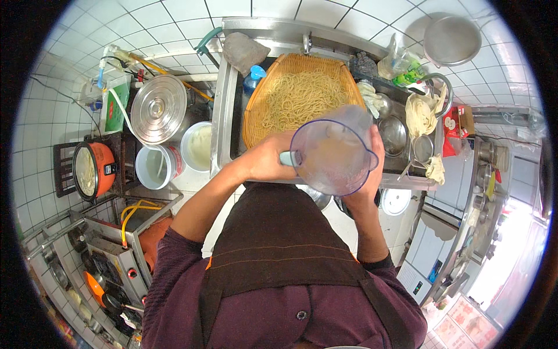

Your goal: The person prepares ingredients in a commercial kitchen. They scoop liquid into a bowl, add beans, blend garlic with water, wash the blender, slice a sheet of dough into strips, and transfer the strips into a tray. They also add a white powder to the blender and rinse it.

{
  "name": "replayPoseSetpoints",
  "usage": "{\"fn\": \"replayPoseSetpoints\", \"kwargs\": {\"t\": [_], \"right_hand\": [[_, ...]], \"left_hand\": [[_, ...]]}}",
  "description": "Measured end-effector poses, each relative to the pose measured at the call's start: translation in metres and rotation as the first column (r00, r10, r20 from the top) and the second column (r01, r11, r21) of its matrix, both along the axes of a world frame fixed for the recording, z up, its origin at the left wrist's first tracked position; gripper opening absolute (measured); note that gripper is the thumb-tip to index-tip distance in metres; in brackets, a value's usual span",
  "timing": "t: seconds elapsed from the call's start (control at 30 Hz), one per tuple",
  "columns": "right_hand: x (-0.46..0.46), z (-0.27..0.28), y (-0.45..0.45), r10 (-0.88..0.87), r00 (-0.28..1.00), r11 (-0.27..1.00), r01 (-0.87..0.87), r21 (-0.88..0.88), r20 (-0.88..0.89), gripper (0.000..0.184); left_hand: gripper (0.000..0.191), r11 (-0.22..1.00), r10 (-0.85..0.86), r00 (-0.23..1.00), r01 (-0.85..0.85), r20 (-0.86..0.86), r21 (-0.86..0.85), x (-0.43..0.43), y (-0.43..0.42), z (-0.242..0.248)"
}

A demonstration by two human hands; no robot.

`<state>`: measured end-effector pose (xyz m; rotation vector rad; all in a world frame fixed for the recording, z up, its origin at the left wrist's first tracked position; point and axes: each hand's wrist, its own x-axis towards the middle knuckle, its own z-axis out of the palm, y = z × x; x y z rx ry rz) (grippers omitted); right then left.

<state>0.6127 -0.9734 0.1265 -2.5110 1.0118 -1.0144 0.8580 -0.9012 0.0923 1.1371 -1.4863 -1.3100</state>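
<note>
My left hand (pixel 270 159) grips the pale handle of a clear plastic pitcher (pixel 333 159) with a purple rim. My right hand (pixel 371 179) holds the pitcher's other side, near its spout. The pitcher's mouth faces up towards me, and wet drops or streaks show on its inner wall. Just beyond the hands, a woven bamboo basket (pixel 256 115) lies over the sink and carries a heap of yellowish noodles (pixel 307 98). The pitcher is in front of the basket's near right part and hides it.
Around the basket in the stainless steel sink (pixel 224 131) are a large stone (pixel 245 53), a blue pump bottle (pixel 253 80) and metal bowls (pixel 392 135). White buckets (pixel 159 168) stand at the left, near an orange rice cooker (pixel 98 170). A tap (pixel 307 42) is at the back.
</note>
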Motion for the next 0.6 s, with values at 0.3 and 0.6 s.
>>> {"fn": "replayPoseSetpoints", "kwargs": {"t": [0.3, 0.6], "right_hand": [[0.003, -0.013, -0.016, 0.044, 0.987, 0.958, -0.086, 0.274, 0.156, 0.108], [0.019, -0.068, -0.024, 0.107, 0.910, 0.867, -0.283, 0.411, 0.401, 0.117]], "left_hand": [[0.040, 0.984, 0.137, 0.990, -0.133, 0.026, -0.115, -0.004, -0.003, 0.005], [0.041, 0.976, 0.217, 0.960, -0.210, 0.175, -0.054, 0.008, 0.001, 0.019]]}}
